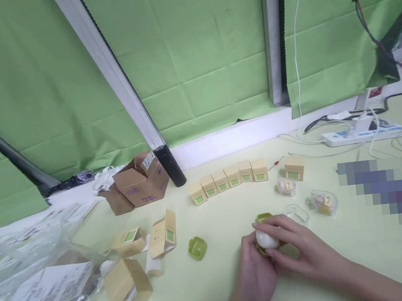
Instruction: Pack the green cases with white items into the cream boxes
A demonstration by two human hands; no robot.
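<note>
1. We have the smooth, white, egg-shaped object [267,240] above the table, between our two hands, seated in or against an olive-green plastic holder [262,251]; how deeply it sits, we cannot tell.
2. Our right hand [299,243] has thumb and forefinger slightly parted, pinching the white object from opposite sides. Its other fingers are bent over and partly hidden.
3. Our left hand [258,264] cups the holder from below, closed around it, though most of its fingers are out of sight.
4. If we pinch unevenly, the rounded surface could squirt out and drop to the pale green tabletop [187,295].
5. Should our left hand tip, holder and object might part. Pressing while they are misaligned could strain the plastic rim.
6. A careless sweep of our right wrist could knock the clear, rounded plastic cover [297,213] just beyond it.
</note>
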